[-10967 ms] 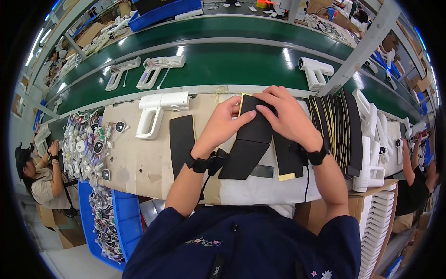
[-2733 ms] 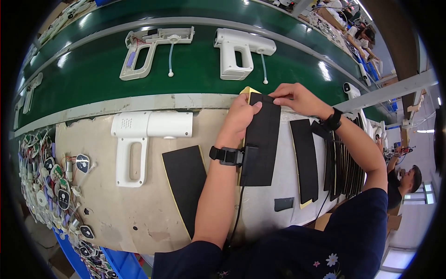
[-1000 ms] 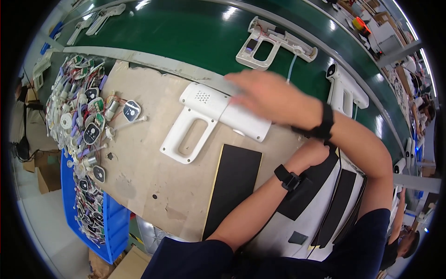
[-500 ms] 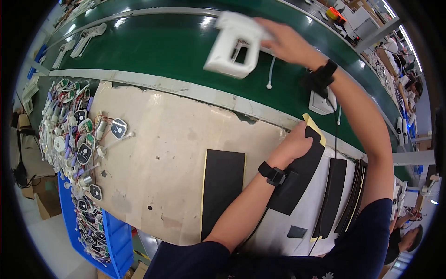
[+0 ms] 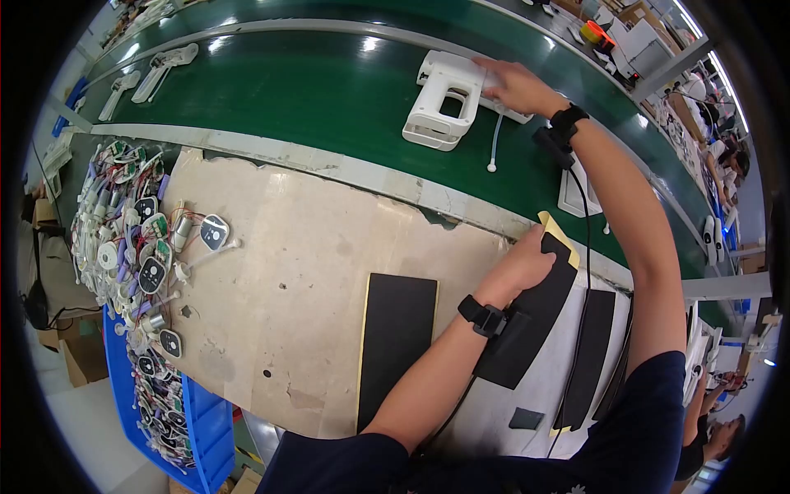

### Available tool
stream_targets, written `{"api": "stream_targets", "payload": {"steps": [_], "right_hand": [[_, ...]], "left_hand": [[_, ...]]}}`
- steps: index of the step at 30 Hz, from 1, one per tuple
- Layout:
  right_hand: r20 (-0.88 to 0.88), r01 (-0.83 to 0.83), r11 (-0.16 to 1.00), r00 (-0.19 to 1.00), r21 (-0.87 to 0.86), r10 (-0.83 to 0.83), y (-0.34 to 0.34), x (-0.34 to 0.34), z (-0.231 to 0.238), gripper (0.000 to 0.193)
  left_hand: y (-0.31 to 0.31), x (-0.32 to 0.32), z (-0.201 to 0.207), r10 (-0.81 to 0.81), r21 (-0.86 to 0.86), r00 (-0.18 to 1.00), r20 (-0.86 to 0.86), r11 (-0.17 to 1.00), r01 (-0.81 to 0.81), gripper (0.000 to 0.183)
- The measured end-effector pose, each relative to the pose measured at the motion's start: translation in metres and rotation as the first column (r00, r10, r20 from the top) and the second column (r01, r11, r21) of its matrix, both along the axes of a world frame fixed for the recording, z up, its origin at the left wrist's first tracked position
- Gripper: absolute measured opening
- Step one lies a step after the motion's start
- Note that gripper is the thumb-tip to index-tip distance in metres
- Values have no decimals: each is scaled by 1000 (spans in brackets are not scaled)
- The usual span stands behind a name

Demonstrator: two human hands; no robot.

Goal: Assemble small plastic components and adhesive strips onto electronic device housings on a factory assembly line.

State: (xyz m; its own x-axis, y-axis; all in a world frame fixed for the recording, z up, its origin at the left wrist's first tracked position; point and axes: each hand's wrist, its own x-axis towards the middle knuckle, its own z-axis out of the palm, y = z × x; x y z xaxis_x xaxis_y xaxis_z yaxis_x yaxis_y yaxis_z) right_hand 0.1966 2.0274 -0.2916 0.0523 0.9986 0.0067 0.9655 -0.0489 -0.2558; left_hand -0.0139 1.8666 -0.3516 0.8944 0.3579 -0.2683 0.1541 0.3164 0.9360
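My left hand (image 5: pixel 527 262) pinches the upper end of a black adhesive-backed sheet (image 5: pixel 527 342), where its yellow backing paper (image 5: pixel 559 237) curls up. My right hand (image 5: pixel 520 89) reaches over the green conveyor belt, its fingers bent at the right side of a white plastic housing (image 5: pixel 440 103) with an oblong opening. The housing appears to rest on the belt. Partly hidden under that hand is another white part, with a thin white tube (image 5: pixel 495 144) lying beside it. Another black sheet (image 5: pixel 401 337) lies flat on the worn board, left of my left forearm.
Small motors, wires and circuit boards (image 5: pixel 136 239) are heaped at the board's left edge, above a blue bin (image 5: pixel 210 428) of similar parts. More black strips (image 5: pixel 588 354) lie at right. White parts (image 5: pixel 169 67) sit far left on the belt (image 5: pixel 288 90). A cable hangs from my right wrist.
My right hand has carried the white housing rightward and slightly down onto the belt. My left hand keeps its pinch on the black sheet, almost unmoved.
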Motion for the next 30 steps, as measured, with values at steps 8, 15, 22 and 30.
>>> {"api": "stream_targets", "payload": {"steps": [8,15,22,30], "right_hand": [[235,-166,953,966,254,106,-18,17,-40,63],[-436,21,933,880,-360,-188,23,50,2,53],[168,261,965,953,-33,-252,24,32,-37,43],[95,446,895,891,2,-444,13,49,-39,49]], "left_hand": [[-8,5,1,27,65,1000,-10,998,-26,58],[-2,-2,7,33,42,999,-21,999,-33,58],[2,-5,9,32,117,998,-52,993,-25,61],[-4,-2,16,29,86,998,-59,996,-24,57]]}}
